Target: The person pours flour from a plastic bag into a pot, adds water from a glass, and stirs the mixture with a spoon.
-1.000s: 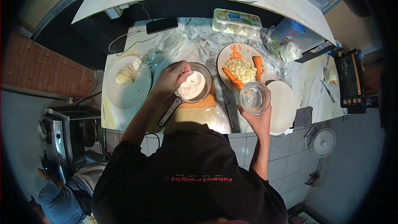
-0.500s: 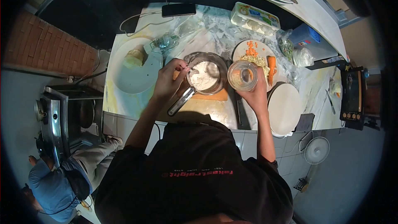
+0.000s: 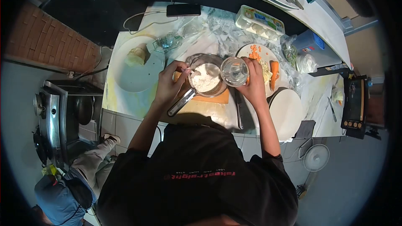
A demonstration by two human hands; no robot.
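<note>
My left hand (image 3: 168, 83) is closed in a pinch on a spoon (image 3: 195, 73), whose end reaches over the white flour (image 3: 206, 79). The flour lies in a saucepan (image 3: 218, 88) with a metal handle (image 3: 182, 102) pointing toward my body. My right hand (image 3: 254, 83) is wrapped round a clear glass (image 3: 234, 72), held tilted beside the pan and overlapping its right rim in this view. Under the pan is a wooden board (image 3: 217, 99). Right behind my right hand, a round plate (image 3: 241, 52) bears diced carrot (image 3: 254, 52), chopped pale pieces (image 3: 265, 72) and a carrot (image 3: 274, 74).
At left stands a big pale basin (image 3: 138, 84) with a cabbage-like vegetable (image 3: 135, 57). An egg carton (image 3: 260, 21), a phone (image 3: 183, 10) and a blue container (image 3: 312, 42) line the back. A white round lid or plate (image 3: 286, 115) lies at right. Another person (image 3: 63, 196) is at lower left.
My right hand has moved the glass left toward the saucepan and tipped it more. My left hand stays at the pan's left rim with the spoon. The other person has shifted lower.
</note>
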